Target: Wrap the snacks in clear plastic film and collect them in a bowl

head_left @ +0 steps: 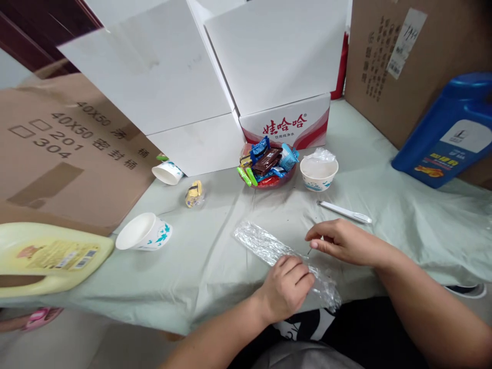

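A long folded strip of clear crinkled plastic lies slantwise near the table's front edge. My left hand is closed over its middle, fingers curled down onto it. Just to the right, above the strip, my right hand pinches thumb and forefinger together. A thin dark sliver shows below that pinch, too small to name. Beyond my right hand lies a white utility knife. A paper cup with clear plastic in its mouth stands behind the knife. To its left is a red bowl heaped with wrapped snacks.
Two more paper cups, a tipped one and a farther one, lie at left near a yellow wrapped snack. A yellow jug and a blue bottle flank the table. White boxes and brown cartons wall the back.
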Tool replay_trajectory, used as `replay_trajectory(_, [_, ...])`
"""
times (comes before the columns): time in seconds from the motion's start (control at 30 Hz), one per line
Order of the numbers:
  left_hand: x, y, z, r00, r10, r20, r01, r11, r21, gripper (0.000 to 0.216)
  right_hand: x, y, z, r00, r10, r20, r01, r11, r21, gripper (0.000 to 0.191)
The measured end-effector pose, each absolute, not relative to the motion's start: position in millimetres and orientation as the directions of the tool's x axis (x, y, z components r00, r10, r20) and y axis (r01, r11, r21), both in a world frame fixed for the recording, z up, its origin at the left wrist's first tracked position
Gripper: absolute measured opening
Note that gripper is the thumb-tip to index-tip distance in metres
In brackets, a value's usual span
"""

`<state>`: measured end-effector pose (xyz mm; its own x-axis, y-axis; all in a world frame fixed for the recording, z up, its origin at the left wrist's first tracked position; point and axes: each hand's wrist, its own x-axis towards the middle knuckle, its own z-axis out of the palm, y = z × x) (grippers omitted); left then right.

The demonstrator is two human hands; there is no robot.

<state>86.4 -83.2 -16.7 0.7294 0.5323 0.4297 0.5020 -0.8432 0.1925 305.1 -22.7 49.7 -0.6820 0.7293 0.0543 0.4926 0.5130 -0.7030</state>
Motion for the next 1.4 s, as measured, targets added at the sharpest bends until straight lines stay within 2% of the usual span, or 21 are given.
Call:
replay_trajectory(0.07, [85.0,-88.4,-15.3,0.729,0.490,0.478,0.420,-0.872,0.253,0.018,300.4,-22.4,47.2,-0.695,0.709,0.120,0.455,0.563,-0.689,0.028])
replay_trajectory(0.13, [81.8,-92.3,-10.8,0.683,0.516,0.517,0.348,-0.852,0.392,0.019,291.7,-25.2,44.3,-0.771,0.626,0.116,0.395,0.614,-0.684,0.036])
replay_trajectory(0.2, [77.4,-92.7,-4.4,0.594,0.612,0.523,0.293,-0.770,0.567,0.018,282.6,-29.0,41.0,-0.820,0.571,0.046,0.388,0.612,-0.689,0.044])
replay_trajectory(0.27, [71.6,-87.4,2.2,0.466,0.749,0.471,0.299,-0.634,0.713,0.012,275.8,-30.8,37.1,-0.820,0.572,-0.029,0.424,0.573,-0.702,0.047])
replay_trajectory(0.37, [60.2,-67.7,8.5,0.287,0.898,0.334,0.416,-0.431,0.801,0.009,270.8,-28.0,30.1,-0.785,0.616,-0.058,0.458,0.516,-0.724,0.048])
replay_trajectory(0.43, [51.9,-49.4,9.0,0.216,0.936,0.278,0.513,-0.351,0.783,0.015,268.8,-24.3,25.6,-0.740,0.671,-0.051,0.481,0.475,-0.737,0.051])
replay_trajectory(0.53, [41.2,-21.6,5.2,0.154,0.950,0.270,0.675,-0.301,0.674,0.016,264.3,-20.2,19.7,-0.680,0.729,-0.070,0.505,0.397,-0.767,0.058])
replay_trajectory(0.63, [35.6,-0.3,-0.4,0.157,0.951,0.268,0.807,-0.280,0.520,0.013,258.0,-19.0,14.3,-0.659,0.746,-0.093,0.494,0.336,-0.802,0.070])
replay_trajectory(0.73, [35.0,12.0,-5.4,0.164,0.959,0.232,0.861,-0.253,0.440,0.018,253.5,-18.8,9.4,-0.622,0.777,-0.099,0.494,0.291,-0.819,0.079])
replay_trajectory(0.87, [37.7,17.1,-10.3,0.132,0.964,0.231,0.886,-0.220,0.409,0.019,253.3,-18.6,6.2,-0.603,0.794,-0.078,0.467,0.272,-0.841,0.075])
replay_trajectory(0.93, [38.3,16.8,-11.8,0.119,0.964,0.237,0.895,-0.208,0.395,0.018,255.1,-18.8,6.7,-0.558,0.829,-0.048,0.488,0.281,-0.826,0.066])
replay_trajectory(1.03, [38.0,15.8,-13.1,0.118,0.962,0.245,0.901,-0.207,0.380,0.019,257.7,-20.1,8.4,-0.476,0.869,0.132,0.558,0.415,-0.718,0.046])
replay_trajectory(1.13, [37.6,15.5,-14.5,0.129,0.957,0.261,0.907,-0.221,0.359,0.020,255.8,-21.4,7.7,-0.613,0.718,0.330,0.521,0.681,-0.514,0.030])
replay_trajectory(1.23, [36.7,16.5,-17.6,0.114,0.952,0.282,0.912,-0.214,0.351,0.020,249.0,-21.8,2.8,-0.748,0.601,0.284,0.488,0.786,-0.379,0.028])
replay_trajectory(1.33, [32.6,18.0,-20.9,0.036,0.934,0.355,0.917,-0.172,0.359,0.012,243.6,-21.7,-2.1,-0.753,0.625,0.208,0.542,0.767,-0.342,0.030])
replay_trajectory(1.4, [28.6,18.0,-21.2,-0.031,0.889,0.457,0.924,-0.150,0.353,0.025,242.6,-21.9,-3.4,-0.743,0.637,0.205,0.557,0.759,-0.337,0.032])
